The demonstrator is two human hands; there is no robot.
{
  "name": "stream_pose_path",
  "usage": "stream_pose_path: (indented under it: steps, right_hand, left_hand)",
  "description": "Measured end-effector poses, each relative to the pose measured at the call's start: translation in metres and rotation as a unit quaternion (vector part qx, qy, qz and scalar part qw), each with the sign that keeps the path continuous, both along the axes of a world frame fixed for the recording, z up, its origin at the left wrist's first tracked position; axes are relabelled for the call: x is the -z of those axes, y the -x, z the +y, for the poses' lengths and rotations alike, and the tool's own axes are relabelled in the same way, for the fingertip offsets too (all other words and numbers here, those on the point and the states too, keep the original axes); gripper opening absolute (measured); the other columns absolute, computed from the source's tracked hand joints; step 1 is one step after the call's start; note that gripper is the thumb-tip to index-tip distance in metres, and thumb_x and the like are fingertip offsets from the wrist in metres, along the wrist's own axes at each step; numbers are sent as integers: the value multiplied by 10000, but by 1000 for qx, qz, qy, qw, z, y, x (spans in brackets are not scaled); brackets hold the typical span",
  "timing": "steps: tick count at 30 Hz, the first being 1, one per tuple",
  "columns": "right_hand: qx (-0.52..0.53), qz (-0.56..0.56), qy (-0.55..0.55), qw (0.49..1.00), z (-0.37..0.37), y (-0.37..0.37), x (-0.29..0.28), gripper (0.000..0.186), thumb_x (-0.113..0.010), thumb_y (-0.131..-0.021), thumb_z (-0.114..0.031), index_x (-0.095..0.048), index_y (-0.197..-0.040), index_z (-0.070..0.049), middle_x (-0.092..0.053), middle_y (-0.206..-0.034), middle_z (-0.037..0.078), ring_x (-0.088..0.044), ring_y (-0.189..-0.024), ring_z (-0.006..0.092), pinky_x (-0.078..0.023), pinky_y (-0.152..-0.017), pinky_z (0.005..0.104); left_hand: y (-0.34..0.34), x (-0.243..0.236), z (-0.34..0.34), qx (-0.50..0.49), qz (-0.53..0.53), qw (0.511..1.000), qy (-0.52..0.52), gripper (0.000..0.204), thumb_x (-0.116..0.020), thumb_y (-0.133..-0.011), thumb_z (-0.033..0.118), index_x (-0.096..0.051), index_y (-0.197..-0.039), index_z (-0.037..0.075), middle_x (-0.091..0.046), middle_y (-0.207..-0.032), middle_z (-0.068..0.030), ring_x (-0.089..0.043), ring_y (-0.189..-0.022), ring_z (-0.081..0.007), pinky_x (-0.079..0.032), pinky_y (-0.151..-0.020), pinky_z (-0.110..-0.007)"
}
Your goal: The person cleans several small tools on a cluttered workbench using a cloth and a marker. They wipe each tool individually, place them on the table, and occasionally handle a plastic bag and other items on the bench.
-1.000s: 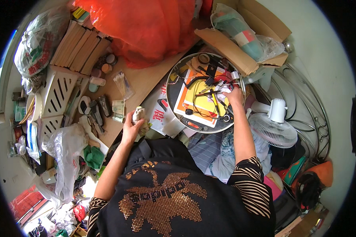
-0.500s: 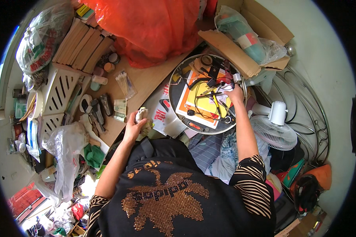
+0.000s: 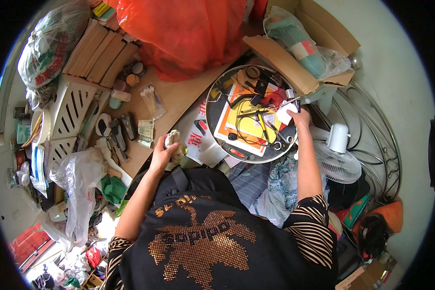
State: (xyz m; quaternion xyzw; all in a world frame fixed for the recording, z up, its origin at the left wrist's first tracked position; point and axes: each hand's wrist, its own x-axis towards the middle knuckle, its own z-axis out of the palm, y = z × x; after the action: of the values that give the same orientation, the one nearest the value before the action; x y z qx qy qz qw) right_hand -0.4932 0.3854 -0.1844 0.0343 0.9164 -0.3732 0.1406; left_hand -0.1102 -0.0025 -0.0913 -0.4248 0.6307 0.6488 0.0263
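My left hand (image 3: 162,154) is closed around a crumpled whitish cloth (image 3: 173,138), held near the desk's front edge. At the right side of a round dark tabletop (image 3: 216,115) with a pale rim, my right hand (image 3: 300,118) grips a small white object (image 3: 285,114) whose kind I cannot make out. Under and beside it lie a yellow sheet (image 3: 247,126), tangled black cables, pens and a roll of dark tape (image 3: 252,72). A red-and-grey tool (image 3: 238,153) rests by the near rim.
A white fan (image 3: 340,162) stands to the right of my right forearm. Beyond the round top is an open cardboard box (image 3: 280,65). The brown desk (image 3: 171,94) at left bears a large red bag (image 3: 183,36), books (image 3: 99,50) and cotton swabs (image 3: 152,101).
My right hand has shifted slightly right and nearer, and a white object now shows in its fingers. The left hand stays about where it was, cloth still in it.
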Motion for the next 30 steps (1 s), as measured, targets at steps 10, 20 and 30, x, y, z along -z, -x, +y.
stream_pose_path:
  steps: [10, 20, 30]
  right_hand:
    - [116, -195, 367, 902, 16, -62, -57, 237, -720, -783, -17, -533, -900, -104, -478, -656, -54, -371, -454, 27, -246, -371, 193]
    - [124, -168, 438, 874, -74, -160, -90, 248, -695, -789, -17, -596, -1012, -63, -608, -793, -3, -498, -517, 37, -257, -356, 176]
    - [57, -191, 462, 864, -120, -199, -149, 323, -727, -785, -39, -576, -1070, -35, -605, -773, -22, -414, -446, 1, -229, -347, 155]
  left_hand:
    - [11, 2, 5, 23, 20, 997, 65, 538, -702, -823, 244, -474, -1283, 83, -630, -1013, -90, -594, -830, -147, -499, -645, -300]
    - [51, -10, 1, -25, 57, 989, 135, 513, -705, -812, 219, -485, -1237, 35, -612, -1042, -92, -576, -936, -166, -470, -827, -301]
    - [105, -77, 6, 31, 103, 982, 158, 824, -721, -809, 380, -297, -1433, 51, -411, -1400, -191, -395, -1297, -292, -346, -1052, -381]
